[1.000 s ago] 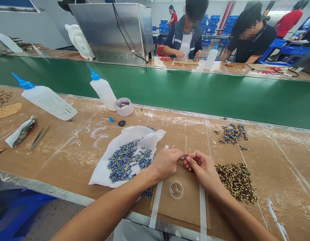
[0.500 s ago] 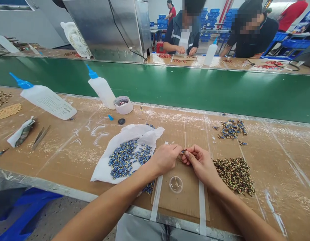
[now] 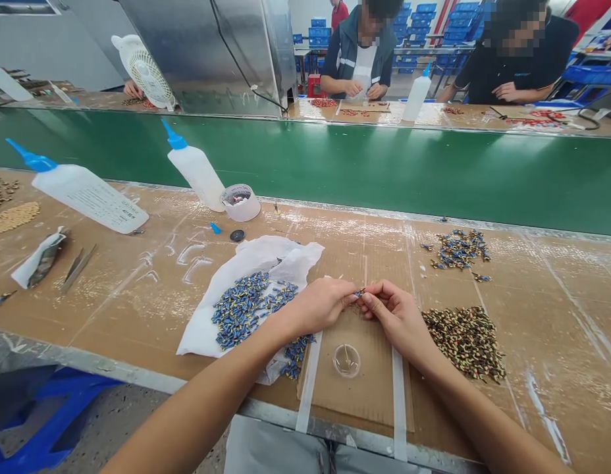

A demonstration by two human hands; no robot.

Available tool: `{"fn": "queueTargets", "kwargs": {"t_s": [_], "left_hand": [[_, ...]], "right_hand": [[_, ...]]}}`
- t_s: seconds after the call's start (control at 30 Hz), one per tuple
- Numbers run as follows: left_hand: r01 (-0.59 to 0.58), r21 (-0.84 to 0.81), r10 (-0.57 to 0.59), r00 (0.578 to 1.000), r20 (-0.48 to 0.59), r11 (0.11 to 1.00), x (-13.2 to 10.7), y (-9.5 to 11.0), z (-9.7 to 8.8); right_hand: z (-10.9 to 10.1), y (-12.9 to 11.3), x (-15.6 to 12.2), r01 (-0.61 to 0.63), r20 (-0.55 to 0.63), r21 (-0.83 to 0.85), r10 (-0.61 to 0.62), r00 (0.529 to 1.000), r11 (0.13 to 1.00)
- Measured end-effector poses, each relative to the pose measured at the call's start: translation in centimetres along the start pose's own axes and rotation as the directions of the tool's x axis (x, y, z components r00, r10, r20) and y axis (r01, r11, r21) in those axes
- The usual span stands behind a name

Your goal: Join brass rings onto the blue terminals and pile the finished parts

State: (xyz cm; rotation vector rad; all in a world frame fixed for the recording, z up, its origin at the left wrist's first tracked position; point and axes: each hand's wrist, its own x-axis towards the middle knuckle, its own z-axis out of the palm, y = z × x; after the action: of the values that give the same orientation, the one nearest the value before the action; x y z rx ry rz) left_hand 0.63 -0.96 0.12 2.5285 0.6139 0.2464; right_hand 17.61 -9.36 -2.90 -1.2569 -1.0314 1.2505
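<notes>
My left hand (image 3: 330, 303) and my right hand (image 3: 395, 317) meet above a taped cardboard pad (image 3: 359, 401), fingertips closed on a small blue-and-dark piece (image 3: 359, 293). Its exact shape is mostly hidden by the fingers. Beneath them on the pad stands a small clear cup (image 3: 346, 361) with a thin stick in it. Left of the pad, white paper (image 3: 197, 332) carries a heap of small blue-and-yellow pieces (image 3: 241, 306), partly behind my left forearm. Beside my right wrist lies a pile of tiny dark-and-yellow pieces (image 3: 466, 345). Farther back sits a smaller cluster of blue-and-gold pieces (image 3: 461, 250).
Two white squeeze bottles, one lying tilted (image 3: 91, 197) and one leaning (image 3: 197, 174), sit back left by a tape roll (image 3: 240, 203). Tweezers (image 3: 79, 268) lie at left. A green belt (image 3: 335, 164) runs across; co-workers sit beyond it.
The view has shifted slightly. My left hand has turned a little, its fingers now flatter over the small piece. Across the belt, the right-hand co-worker has moved rightward, with a hand now visible.
</notes>
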Motion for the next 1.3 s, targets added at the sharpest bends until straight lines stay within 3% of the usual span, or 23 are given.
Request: {"fn": "queueTargets", "kwargs": {"t_s": [0.23, 0.37, 0.53, 0.73, 0.9, 1.13, 1.3], "left_hand": [[-0.043, 0.001, 0.043, 0.999, -0.022, 0.999, -0.1, -0.2, 0.2], [-0.013, 0.112, 0.014, 1.000, -0.010, 0.994, 0.0, 0.1, 0.8], [0.074, 0.287, -0.067, 0.997, -0.033, 0.955, 0.2, 0.7, 1.7], [0.102, 0.354, -0.097, 0.995, -0.032, 0.930, 0.2, 1.3, 2.2], [0.109, 0.315, -0.112, 0.994, -0.011, 0.943, 0.2, 1.1, 1.4], [0.019, 0.143, -0.025, 0.999, 0.038, 0.990, 0.1, 0.2, 0.2], [0.075, -0.010, -0.074, 0.996, 0.043, 0.997, -0.5, 0.6, -1.3]], "right_hand": [[-0.1, -0.2, -0.2, -0.013, 0.054, -0.058, 0.016, 0.998, 0.998], [-0.2, -0.3, -0.3, -0.037, 0.075, -0.124, 0.047, 0.996, 0.992], [-0.4, -0.8, -0.1, -0.160, 0.108, -0.068, 0.167, 0.980, 0.985], [-0.1, -1.1, 0.1, -0.181, 0.090, -0.107, 0.191, 0.977, 0.978], [-0.1, -0.9, 0.0, -0.148, 0.095, -0.083, 0.156, 0.983, 0.985], [-0.8, -1.2, 0.3, -0.136, 0.163, -0.024, 0.138, 0.977, 0.990], [-0.6, -1.3, 0.3, -0.120, 0.155, -0.007, 0.120, 0.981, 0.993]]}}
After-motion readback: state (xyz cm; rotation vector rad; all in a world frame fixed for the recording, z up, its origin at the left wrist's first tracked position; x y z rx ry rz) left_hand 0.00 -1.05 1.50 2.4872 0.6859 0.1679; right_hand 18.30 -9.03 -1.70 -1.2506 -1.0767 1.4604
